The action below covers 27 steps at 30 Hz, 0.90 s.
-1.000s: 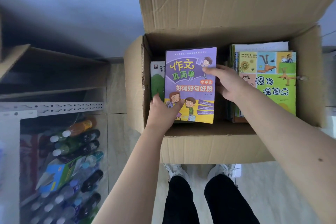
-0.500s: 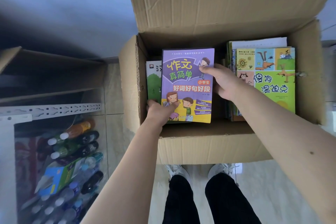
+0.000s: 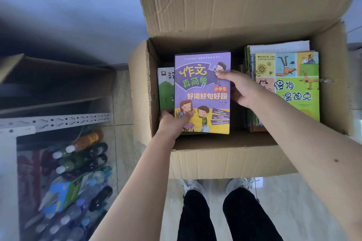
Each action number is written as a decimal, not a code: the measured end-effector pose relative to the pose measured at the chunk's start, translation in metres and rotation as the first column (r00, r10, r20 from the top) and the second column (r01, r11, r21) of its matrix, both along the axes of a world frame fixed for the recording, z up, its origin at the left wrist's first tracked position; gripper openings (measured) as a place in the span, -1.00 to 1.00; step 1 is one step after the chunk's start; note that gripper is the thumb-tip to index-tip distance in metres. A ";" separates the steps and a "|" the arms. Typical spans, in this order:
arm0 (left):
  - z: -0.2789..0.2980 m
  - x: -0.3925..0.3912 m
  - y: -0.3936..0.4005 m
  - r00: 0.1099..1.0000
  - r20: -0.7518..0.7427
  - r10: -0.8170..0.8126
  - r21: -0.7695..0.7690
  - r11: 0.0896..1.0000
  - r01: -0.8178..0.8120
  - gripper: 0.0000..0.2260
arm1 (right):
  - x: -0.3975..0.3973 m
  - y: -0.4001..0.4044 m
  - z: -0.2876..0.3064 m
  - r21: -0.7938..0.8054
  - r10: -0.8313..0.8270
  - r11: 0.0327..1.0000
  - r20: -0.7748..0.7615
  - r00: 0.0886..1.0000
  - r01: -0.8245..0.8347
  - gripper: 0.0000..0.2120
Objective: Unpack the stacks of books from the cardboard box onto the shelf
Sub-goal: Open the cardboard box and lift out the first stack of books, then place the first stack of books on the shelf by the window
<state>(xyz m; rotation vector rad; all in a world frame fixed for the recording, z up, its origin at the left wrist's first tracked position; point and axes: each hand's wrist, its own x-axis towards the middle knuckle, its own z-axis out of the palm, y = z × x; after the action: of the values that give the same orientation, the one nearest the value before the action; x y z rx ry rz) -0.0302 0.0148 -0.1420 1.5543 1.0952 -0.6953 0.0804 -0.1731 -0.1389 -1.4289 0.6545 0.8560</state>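
Note:
An open cardboard box (image 3: 225, 160) stands on the floor in front of me. Inside on the left lies a stack topped by a purple book (image 3: 201, 92), with a green-and-white book (image 3: 165, 90) showing under it. My left hand (image 3: 174, 123) grips the stack at its near left corner, thumb on the cover. My right hand (image 3: 241, 88) holds its right edge, thumb on top. A second stack with a green and yellow cover (image 3: 290, 84) fills the right side of the box. The shelf (image 3: 54, 120) stands to the left.
The box's back flap (image 3: 225, 0) stands upright against the wall. Several drink bottles (image 3: 84, 154) and a green carton (image 3: 64, 191) lie under the white shelf rail. My feet and black trousers (image 3: 225, 211) are right behind the box on the tiled floor.
The view has shifted slightly. My left hand has slid further down around the stack's near left corner. My right hand keeps its hold on the right edge.

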 end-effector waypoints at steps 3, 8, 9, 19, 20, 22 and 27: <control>0.010 0.001 0.002 1.000 0.000 -0.023 -0.078 0.997 0.023 -0.44 | 0.003 -0.003 0.011 0.032 -0.022 0.999 0.012 1.000 0.022 -0.73; 0.039 0.005 0.002 0.998 0.034 -0.059 -0.160 0.985 0.064 -0.66 | 0.012 -0.013 0.045 0.060 -0.011 0.998 0.060 0.998 0.007 -0.79; 0.047 0.006 0.001 0.997 0.044 -0.068 -0.158 0.985 0.075 -0.67 | 0.014 -0.015 0.054 0.066 -0.006 0.998 0.073 0.997 0.001 -0.83; 0.154 0.007 -0.006 0.979 0.176 -0.105 -0.130 0.983 0.129 -0.62 | 0.023 -0.026 0.173 0.058 0.050 0.996 0.218 0.975 -0.064 -0.78; 0.165 0.006 -0.005 0.973 0.200 -0.111 -0.121 0.983 0.137 -0.66 | 0.023 -0.026 0.187 0.058 0.042 0.997 0.228 0.973 -0.057 -0.81; 0.192 0.006 -0.002 0.962 0.252 -0.105 -0.112 0.984 0.137 -0.68 | 0.024 -0.025 0.216 0.062 0.033 0.997 0.253 0.967 -0.051 -0.85; 0.258 -0.003 0.009 0.914 0.386 -0.122 -0.031 0.989 0.145 -0.62 | 0.018 -0.021 0.283 0.077 0.039 0.995 0.309 0.950 -0.066 -0.85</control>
<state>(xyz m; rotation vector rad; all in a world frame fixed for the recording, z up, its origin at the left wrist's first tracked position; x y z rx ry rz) -0.0330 0.0239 0.1160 1.6396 0.6750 -0.4789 0.0985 -0.1937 0.1438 -1.4668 0.3395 0.6744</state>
